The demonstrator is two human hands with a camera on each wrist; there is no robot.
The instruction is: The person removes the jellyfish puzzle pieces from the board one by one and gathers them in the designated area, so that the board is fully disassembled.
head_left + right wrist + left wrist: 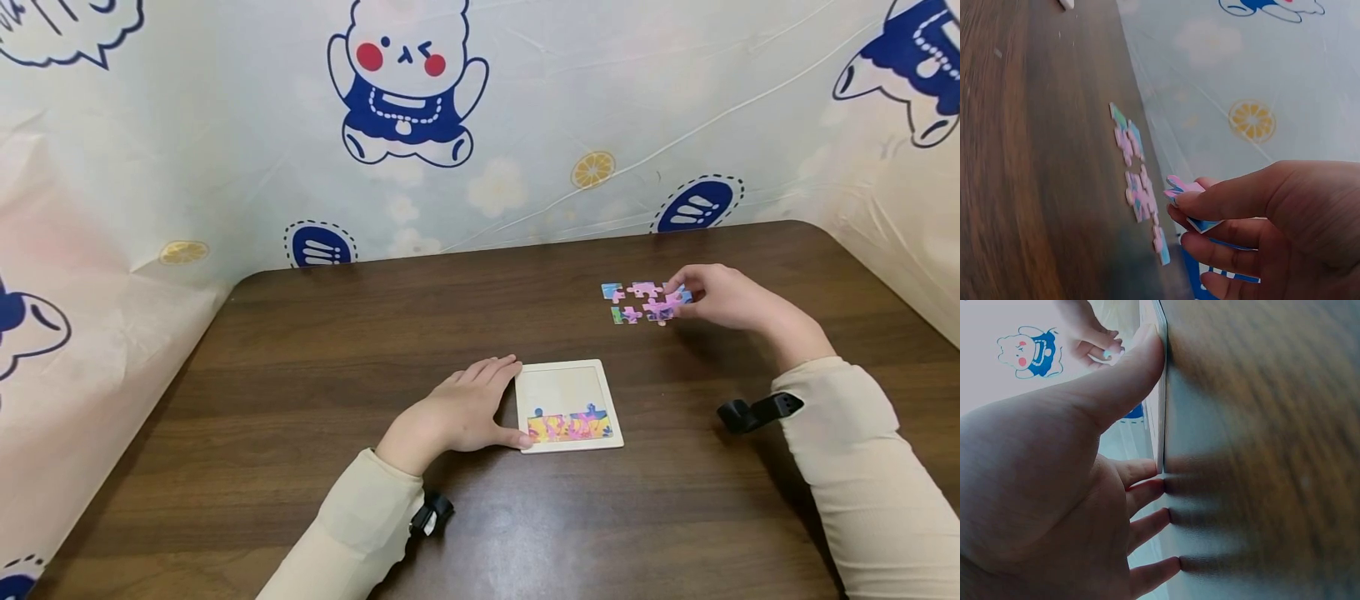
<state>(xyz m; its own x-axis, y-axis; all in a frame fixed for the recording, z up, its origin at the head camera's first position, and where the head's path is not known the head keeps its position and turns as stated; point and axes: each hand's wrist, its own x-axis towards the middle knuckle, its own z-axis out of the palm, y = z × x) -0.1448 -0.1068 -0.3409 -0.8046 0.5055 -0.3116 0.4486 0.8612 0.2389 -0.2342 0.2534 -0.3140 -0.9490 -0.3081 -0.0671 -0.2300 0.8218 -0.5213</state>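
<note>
My right hand [723, 297] pinches a jigsaw piece [1204, 224] between thumb and fingers; it is pink and blue and partly covered by the thumb. Below it in the right wrist view, several loose jigsaw pieces [1141, 194] in pink, blue and green lie flat on the table. My left hand [465, 412] rests along the left side of a square, pale puzzle tray [558, 387]. Its thumb [1141, 359] presses on the tray's rim, and the other fingertips touch the tabletop. A yellow and pink row of joined pieces [570, 427] fills the tray's near end.
The tray and pieces lie on a dark wood-grain table [337, 358]. A printed cloth [525, 167] with cartoon figures stands along the back and both sides. Black straps with small devices [759, 412] sit at both wrists, over beige sleeves [862, 450].
</note>
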